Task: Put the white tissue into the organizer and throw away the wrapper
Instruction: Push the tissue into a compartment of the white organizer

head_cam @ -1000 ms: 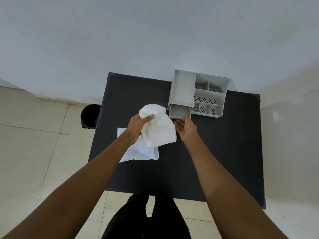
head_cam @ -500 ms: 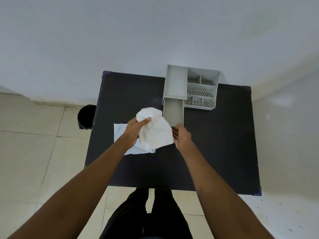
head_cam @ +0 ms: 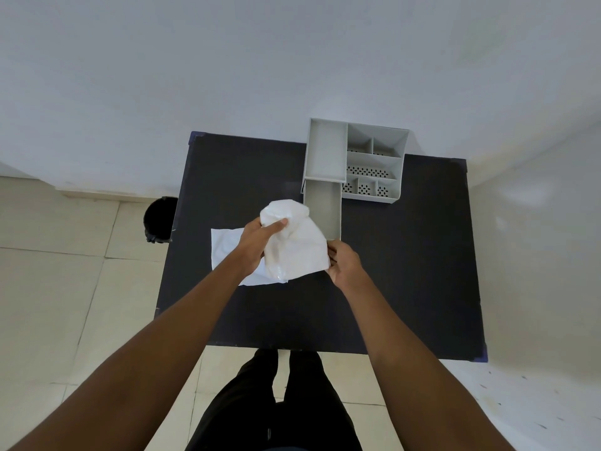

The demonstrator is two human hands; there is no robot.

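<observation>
My left hand point(head_cam: 257, 242) is closed around a bulging white tissue bundle point(head_cam: 299, 245) with glossy clear wrapper showing at its lower edge, held above the black table point(head_cam: 406, 271). Under it, a flat white sheet point(head_cam: 224, 245) lies on the table. At the back stands the grey organizer point(head_cam: 401, 164), its long drawer point(head_cam: 322, 206) pulled out toward me. My right hand point(head_cam: 346, 265) is curled at the drawer's near end, beside the bundle's lower right corner; its fingertips are hidden behind the bundle.
A black bin point(head_cam: 159, 219) stands on the tiled floor just off the table's left edge. The organizer has several small perforated compartments on its right side. A white wall runs behind the table. My legs are at the near edge.
The drawer has slid out of the organizer toward me, drawn by my right hand. My left hand keeps the bundle and has come slightly nearer to me.
</observation>
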